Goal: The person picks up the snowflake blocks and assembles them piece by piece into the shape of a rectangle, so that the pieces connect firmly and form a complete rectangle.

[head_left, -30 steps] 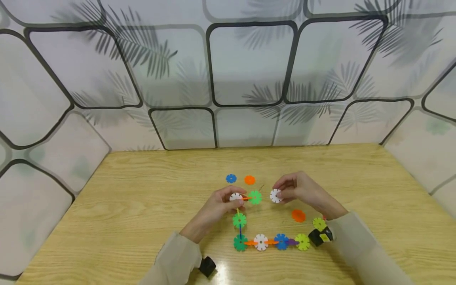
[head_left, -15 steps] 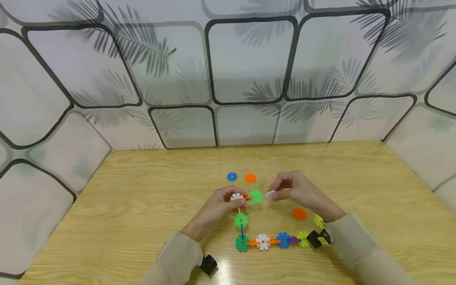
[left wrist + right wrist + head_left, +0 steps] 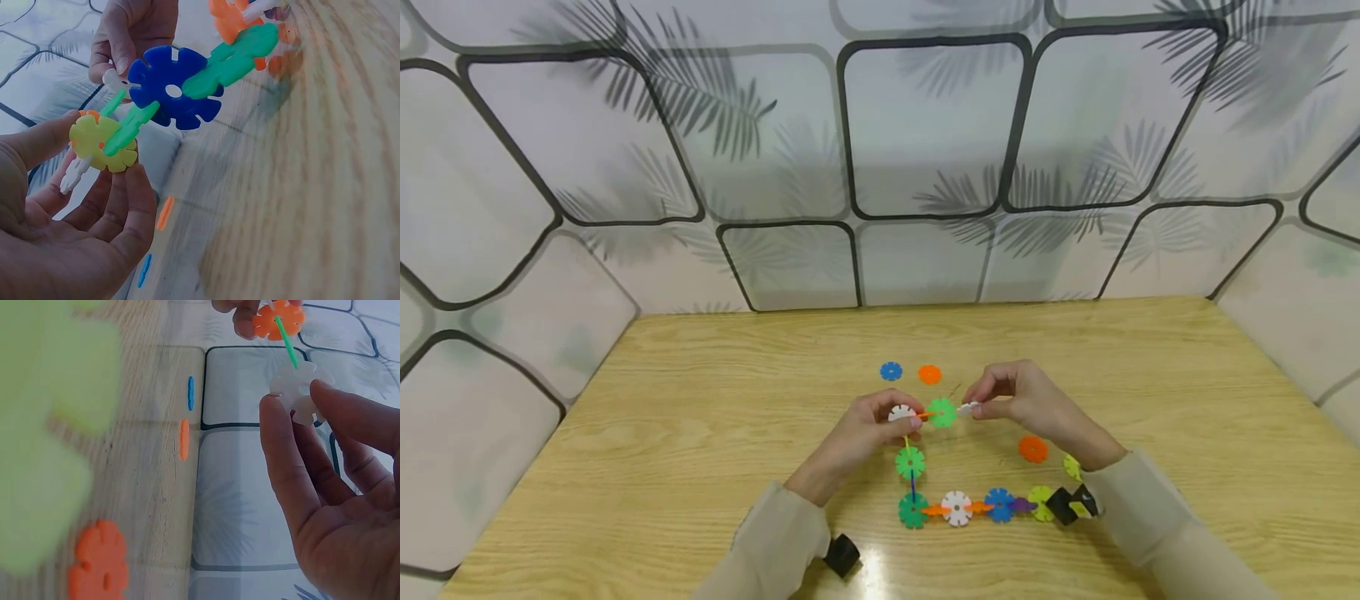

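We look across a yellowish wood-grained desk (image 3: 715, 392); behind it stands a pale wall (image 3: 934, 133) with dark rounded outlines (image 3: 847, 133) and grey fronds (image 3: 747, 107); patterned side walls (image 3: 497, 350) flank it; we notice glare (image 3: 872, 565) on the desk's near part.

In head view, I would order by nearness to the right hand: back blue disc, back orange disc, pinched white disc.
1. White disc: pinched by the right hand.
2. Orange disc: back, leftward.
3. Blue disc: back, farther left.
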Tool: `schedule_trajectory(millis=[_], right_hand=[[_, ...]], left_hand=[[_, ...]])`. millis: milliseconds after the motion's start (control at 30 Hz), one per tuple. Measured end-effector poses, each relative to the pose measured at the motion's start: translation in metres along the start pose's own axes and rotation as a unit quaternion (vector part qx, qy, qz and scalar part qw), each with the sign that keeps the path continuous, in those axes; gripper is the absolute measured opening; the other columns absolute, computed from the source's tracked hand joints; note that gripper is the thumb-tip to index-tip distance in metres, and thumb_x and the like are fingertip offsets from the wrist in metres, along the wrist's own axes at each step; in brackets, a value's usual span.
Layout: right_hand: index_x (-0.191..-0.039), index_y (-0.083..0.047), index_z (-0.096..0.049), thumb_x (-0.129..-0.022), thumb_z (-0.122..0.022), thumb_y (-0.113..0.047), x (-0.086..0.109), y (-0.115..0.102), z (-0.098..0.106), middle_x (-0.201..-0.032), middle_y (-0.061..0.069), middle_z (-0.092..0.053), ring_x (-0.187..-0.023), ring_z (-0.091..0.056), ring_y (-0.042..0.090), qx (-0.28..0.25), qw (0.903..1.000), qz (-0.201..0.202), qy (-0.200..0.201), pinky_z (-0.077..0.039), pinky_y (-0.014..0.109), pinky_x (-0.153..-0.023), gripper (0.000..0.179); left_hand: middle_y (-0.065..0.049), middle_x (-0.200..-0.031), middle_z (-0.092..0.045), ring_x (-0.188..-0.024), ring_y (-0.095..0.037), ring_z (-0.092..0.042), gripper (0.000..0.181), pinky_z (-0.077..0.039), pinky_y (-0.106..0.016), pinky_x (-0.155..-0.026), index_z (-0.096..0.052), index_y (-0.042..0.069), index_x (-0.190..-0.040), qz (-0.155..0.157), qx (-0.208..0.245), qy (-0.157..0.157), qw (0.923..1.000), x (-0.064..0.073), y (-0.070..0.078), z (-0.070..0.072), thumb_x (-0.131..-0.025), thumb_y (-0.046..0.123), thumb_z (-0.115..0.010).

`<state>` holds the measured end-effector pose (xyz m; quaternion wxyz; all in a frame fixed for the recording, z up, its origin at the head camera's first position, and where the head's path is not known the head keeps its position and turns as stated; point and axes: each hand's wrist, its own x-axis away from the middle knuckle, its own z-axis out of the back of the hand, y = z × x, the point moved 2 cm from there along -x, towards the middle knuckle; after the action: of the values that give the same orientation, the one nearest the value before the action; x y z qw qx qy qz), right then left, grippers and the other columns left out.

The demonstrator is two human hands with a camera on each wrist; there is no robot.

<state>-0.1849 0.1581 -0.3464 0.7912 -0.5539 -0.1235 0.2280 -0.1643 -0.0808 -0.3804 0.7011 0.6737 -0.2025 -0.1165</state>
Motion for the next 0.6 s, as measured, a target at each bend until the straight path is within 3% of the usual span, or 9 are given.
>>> schedule_trajectory(millis=[233, 433, 600], right_hand=[[-0.081, 0.003, -0.064, -0.090, -0.070, 0.008, -0.001, -0.001, -0.003, -0.098, 0.014, -0.073, -0.092, -0.067, 0.028, 0.010, 0.9998, 0.011, 0.012, -0.057, 0.030, -0.080, 0.013], [-0.078, -0.001, -0.064, -0.089, -0.073, 0.006, 0.001, -0.003, -0.006, -0.095, 0.011, -0.073, -0.092, -0.068, 0.026, 0.039, 0.9984, 0.019, 0.037, -0.056, 0.029, -0.080, 0.016], [-0.078, 0.001, -0.067, -0.087, -0.075, 0.006, 0.002, -0.005, -0.010, -0.089, 0.013, -0.072, -0.088, -0.068, 0.026, 0.031, 0.9977, 0.018, 0.057, -0.057, 0.030, -0.078, 0.013]], left_hand=[[-0.007, -0.091, -0.070, -0.086, -0.016, -0.066, 0.021, -0.052, -0.032, -0.081, -0.064, -0.005, -0.116, -0.006, -0.008, -0.004, 0.9999, 0.000, 0.000, 0.000, -0.100, 0.009, -0.065], [-0.017, -0.100, -0.069, -0.087, -0.017, -0.068, 0.022, -0.054, -0.031, -0.082, -0.065, -0.006, -0.117, -0.014, -0.008, 0.006, 0.9999, -0.001, -0.001, -0.003, -0.100, 0.008, -0.065], [-0.014, -0.091, -0.072, -0.084, -0.019, -0.068, 0.023, -0.053, -0.033, -0.084, -0.068, -0.005, -0.116, -0.031, -0.022, 0.025, 0.9990, -0.001, -0.001, -0.002, -0.099, 0.010, -0.066]])
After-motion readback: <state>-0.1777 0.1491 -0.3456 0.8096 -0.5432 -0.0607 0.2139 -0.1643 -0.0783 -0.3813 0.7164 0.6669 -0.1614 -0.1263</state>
